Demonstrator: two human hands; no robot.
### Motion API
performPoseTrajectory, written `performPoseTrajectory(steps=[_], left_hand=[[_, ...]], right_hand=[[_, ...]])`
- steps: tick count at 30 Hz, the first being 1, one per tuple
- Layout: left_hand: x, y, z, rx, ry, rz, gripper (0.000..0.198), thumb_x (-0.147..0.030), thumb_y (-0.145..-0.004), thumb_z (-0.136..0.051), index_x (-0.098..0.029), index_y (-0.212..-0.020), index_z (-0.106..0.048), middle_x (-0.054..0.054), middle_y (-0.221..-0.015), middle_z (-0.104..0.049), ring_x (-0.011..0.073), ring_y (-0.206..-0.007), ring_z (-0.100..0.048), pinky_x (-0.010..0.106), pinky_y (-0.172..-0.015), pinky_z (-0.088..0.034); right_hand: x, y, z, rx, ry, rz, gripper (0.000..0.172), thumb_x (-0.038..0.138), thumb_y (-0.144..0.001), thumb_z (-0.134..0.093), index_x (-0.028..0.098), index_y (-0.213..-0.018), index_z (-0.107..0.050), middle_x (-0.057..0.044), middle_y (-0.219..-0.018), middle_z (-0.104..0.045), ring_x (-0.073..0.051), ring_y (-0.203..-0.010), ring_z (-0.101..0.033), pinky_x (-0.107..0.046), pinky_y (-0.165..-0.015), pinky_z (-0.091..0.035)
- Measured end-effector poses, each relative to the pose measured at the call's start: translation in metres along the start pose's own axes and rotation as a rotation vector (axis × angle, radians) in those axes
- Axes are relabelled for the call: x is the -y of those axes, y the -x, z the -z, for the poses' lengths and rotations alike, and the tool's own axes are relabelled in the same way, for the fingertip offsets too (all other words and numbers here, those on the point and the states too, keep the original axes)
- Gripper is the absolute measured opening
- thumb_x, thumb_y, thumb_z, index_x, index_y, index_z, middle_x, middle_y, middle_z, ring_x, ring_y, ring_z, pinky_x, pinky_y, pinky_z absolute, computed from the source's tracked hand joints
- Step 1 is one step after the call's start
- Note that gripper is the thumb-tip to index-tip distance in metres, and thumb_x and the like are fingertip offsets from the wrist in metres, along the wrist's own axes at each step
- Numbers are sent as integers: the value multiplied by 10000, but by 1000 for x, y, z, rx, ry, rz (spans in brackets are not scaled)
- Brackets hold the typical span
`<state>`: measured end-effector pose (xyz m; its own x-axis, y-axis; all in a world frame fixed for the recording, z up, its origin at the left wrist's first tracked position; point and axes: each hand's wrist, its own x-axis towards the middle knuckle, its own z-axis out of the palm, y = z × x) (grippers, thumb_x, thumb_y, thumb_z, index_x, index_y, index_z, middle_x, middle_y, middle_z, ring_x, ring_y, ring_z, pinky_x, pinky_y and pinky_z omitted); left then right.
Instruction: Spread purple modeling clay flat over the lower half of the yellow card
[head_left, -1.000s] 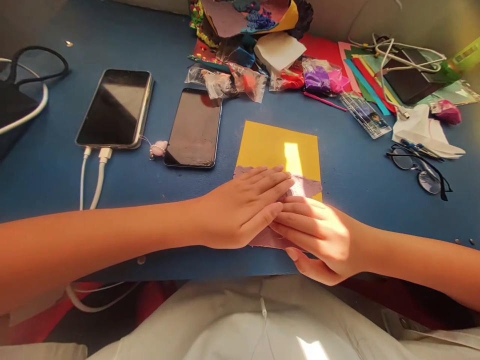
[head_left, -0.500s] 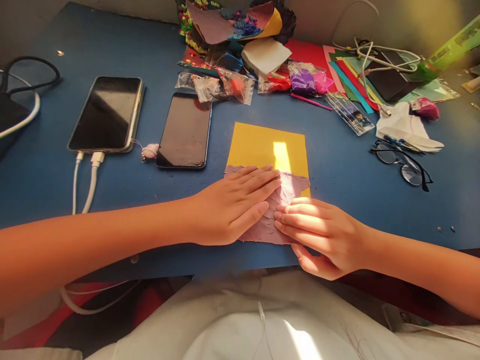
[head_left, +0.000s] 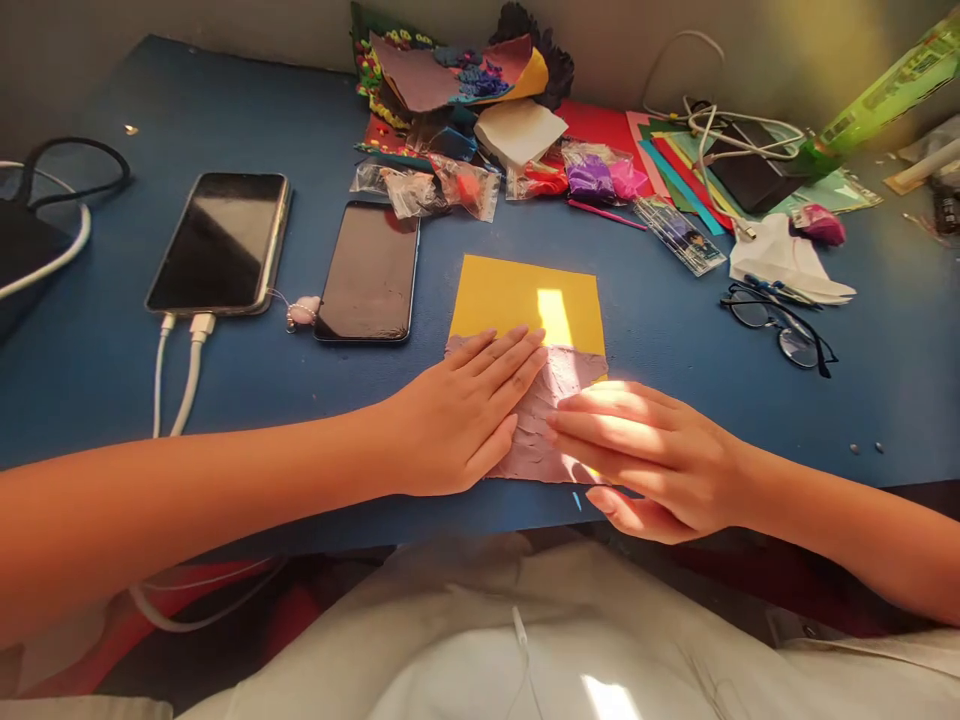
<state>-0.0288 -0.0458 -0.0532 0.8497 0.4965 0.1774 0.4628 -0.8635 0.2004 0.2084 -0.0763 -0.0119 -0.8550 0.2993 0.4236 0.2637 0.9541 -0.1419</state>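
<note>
A yellow card [head_left: 502, 295] lies on the blue table, its nearer half covered by a thin, uneven layer of mauve modelling clay [head_left: 536, 440]. My left hand [head_left: 469, 410] rests flat over the left part of the clay, fingers stretched out toward the upper right. On the right side, my right hand [head_left: 652, 450] has its fingertips on the clay, fingers together and thumb apart below, with nothing held. It covers the card's lower right corner. A strip of sunlight crosses the card, the clay and the right fingers.
Two phones [head_left: 221, 240] lie to the left, one with white cables plugged in. Small bags of coloured clay [head_left: 592, 175] and a pile of crafted pieces [head_left: 457, 70] are at the back. Glasses [head_left: 780, 325] and a white paper [head_left: 780, 260] lie right. The table's front edge is near my lap.
The view has shifted slightly. My right hand has lifted or slid a little at the card's lower right edge, and its thumb has moved off the clay's edge. My left hand stays flat.
</note>
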Motion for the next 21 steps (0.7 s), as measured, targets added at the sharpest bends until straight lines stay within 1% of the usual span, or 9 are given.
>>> performPoseTrajectory(steps=[3, 6, 10, 13, 16, 19, 21], left_hand=[[0, 0, 5, 61, 12, 0, 592, -240, -972, -229, 21, -1503, -243, 203, -1602, -183, 285, -1506, -111, 461, -1225, -133], [0, -1, 10, 123, 34, -3, 588, -254, -978, -229, 4, -1507, -248, 181, -1601, -208, 273, -1508, -101, 464, -1228, -136], [1, -1, 8, 129, 45, 12, 595, -262, -972, -230, -6, -1509, -251, 161, -1606, -209, 257, -1510, -92, 447, -1230, -136], [1, 0, 4, 76, 36, 9, 598, -261, -967, -221, 1, -1502, -266, 162, -1607, -212, 259, -1509, -106, 433, -1231, -124], [1, 0, 2, 55, 28, 15, 598, -263, -965, -219, -8, -1503, -272, 155, -1604, -229, 252, -1509, -114, 425, -1230, -125], [1, 0, 1, 83, 31, 26, 600, -275, -967, -234, -25, -1511, -259, 143, -1604, -239, 241, -1510, -112, 420, -1230, -131], [1, 1, 0, 74, 31, 27, 601, -277, -966, -242, -28, -1513, -255, 144, -1606, -234, 241, -1511, -112, 425, -1231, -131]], right_hand=[[-5, -9, -9, 22, -27, 50, 232, 165, -918, -480, 25, -1058, -600, -173, -996, -703, -249, -976, -655, -395, -837, -590], [-7, -10, -20, 17, -68, 42, 229, 118, -905, -449, 24, -1063, -586, -175, -979, -690, -237, -986, -642, -391, -871, -581], [-4, -5, -20, 29, -57, 9, 257, 104, -861, -442, 59, -1072, -582, -154, -970, -689, -223, -949, -648, -381, -833, -592], [-1, -2, -14, 68, -10, 1, 286, 122, -831, -444, 36, -1055, -600, -171, -984, -697, -235, -929, -663, -384, -827, -595], [0, 2, -12, 67, 19, -5, 305, 142, -809, -445, 36, -1043, -611, -168, -988, -704, -238, -938, -674, -376, -847, -592], [2, 9, -13, 31, 29, -19, 346, 152, -811, -445, 66, -1109, -598, -146, -1015, -703, -231, -1011, -676, -370, -900, -578], [3, 15, -14, 32, 35, -35, 388, 159, -818, -448, 80, -1174, -581, -143, -1062, -696, -230, -1087, -658, -379, -948, -560]])
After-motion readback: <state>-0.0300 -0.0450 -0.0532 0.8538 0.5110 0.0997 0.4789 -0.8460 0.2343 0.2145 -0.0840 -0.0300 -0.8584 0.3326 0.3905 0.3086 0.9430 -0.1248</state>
